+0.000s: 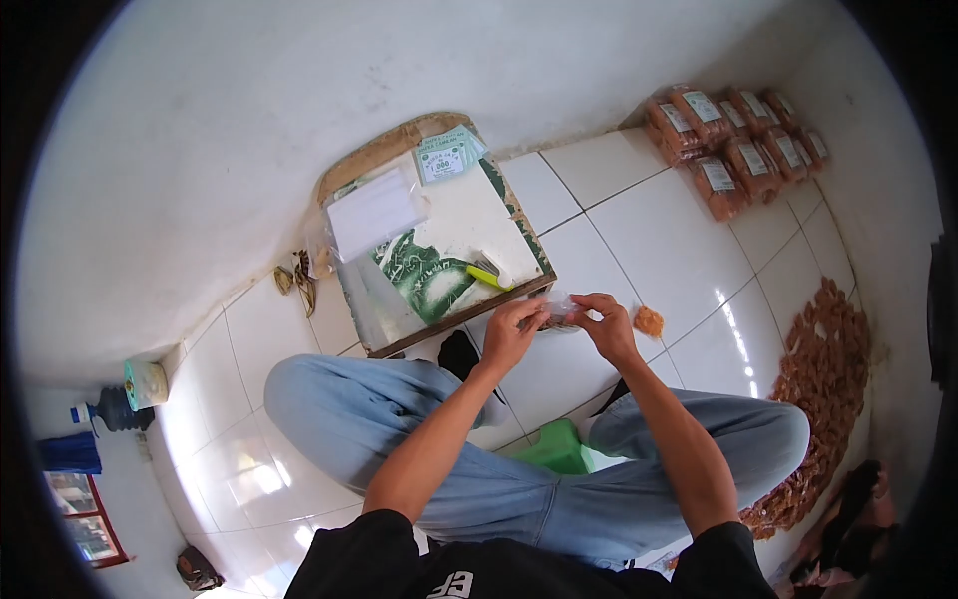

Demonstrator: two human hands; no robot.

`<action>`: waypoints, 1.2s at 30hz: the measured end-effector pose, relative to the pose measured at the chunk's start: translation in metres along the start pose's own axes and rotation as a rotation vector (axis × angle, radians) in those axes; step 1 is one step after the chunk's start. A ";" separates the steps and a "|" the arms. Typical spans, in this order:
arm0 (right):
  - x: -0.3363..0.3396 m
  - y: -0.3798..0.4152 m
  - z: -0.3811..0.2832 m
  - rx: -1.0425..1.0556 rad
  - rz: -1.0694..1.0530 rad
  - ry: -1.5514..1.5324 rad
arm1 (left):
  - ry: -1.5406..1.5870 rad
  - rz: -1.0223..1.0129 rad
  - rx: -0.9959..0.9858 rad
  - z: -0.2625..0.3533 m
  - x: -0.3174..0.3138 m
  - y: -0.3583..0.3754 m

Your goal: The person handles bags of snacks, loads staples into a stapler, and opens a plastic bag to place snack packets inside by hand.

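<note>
My left hand and my right hand face each other just off the front edge of a low table. Between them, fingers pinched, they grip a small clear plastic bag. Whether the bag holds anything is too small to make out. Beside my right hand, an orange-brown packet lies on the tiles. Near my left hand, a yellow-green cutter-like tool rests at the table's edge. A stack of clear plastic sheets or bags and green printed labels lie farther back on the table.
Several labelled brown packs are stacked by the wall at back right. A large spread of small brown packets covers the floor on the right. A green stool shows between my legs. A water bottle stands far left.
</note>
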State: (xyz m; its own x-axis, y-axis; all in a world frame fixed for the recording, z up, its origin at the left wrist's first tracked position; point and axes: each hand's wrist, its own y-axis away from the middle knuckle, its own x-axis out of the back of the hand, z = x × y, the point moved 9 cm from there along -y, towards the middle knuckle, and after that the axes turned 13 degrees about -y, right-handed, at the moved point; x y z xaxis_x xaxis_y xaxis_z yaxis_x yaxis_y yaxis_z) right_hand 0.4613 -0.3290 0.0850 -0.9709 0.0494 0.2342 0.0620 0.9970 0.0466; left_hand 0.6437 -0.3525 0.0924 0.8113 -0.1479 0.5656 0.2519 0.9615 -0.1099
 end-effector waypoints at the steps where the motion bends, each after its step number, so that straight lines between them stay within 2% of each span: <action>1: -0.001 0.003 -0.001 -0.001 0.004 -0.002 | -0.001 -0.003 -0.002 0.001 -0.001 0.003; 4: 0.002 0.006 -0.003 -0.011 0.041 -0.012 | -0.013 0.103 0.023 -0.005 0.000 0.010; 6: 0.002 0.003 0.006 -0.087 -0.010 -0.040 | -0.160 0.154 -0.175 0.010 0.003 0.012; 10: 0.005 -0.009 0.015 -0.092 -0.017 -0.153 | -0.130 0.154 -0.232 0.021 0.005 0.007; 12: -0.001 -0.012 0.026 -0.178 -0.044 -0.343 | -0.214 0.115 -0.200 0.018 0.004 0.004; 18: -0.013 -0.012 0.024 -0.105 -0.034 -0.485 | -0.176 0.134 -0.128 0.009 0.006 -0.002; 21: -0.008 -0.008 0.015 -0.030 -0.021 -0.343 | -0.131 0.078 -0.114 0.008 -0.003 -0.004; 24: -0.005 -0.004 0.019 -0.102 -0.010 -0.402 | 0.004 -0.007 -0.047 0.003 -0.010 -0.002; 28: -0.001 -0.004 0.022 -0.132 0.018 -0.493 | -0.213 0.067 -0.256 0.023 -0.006 0.000; 36: -0.004 -0.005 0.032 -0.181 0.005 -0.529 | -0.126 -0.010 -0.188 0.009 -0.018 -0.004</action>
State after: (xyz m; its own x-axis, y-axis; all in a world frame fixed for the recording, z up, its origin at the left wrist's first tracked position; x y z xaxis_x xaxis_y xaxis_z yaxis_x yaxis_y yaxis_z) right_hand 0.4579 -0.3324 0.0523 -0.9513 0.1244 -0.2821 0.0607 0.9727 0.2241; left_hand 0.6231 -0.3517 0.0897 0.7392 -0.1160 0.6634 0.3632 0.8982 -0.2475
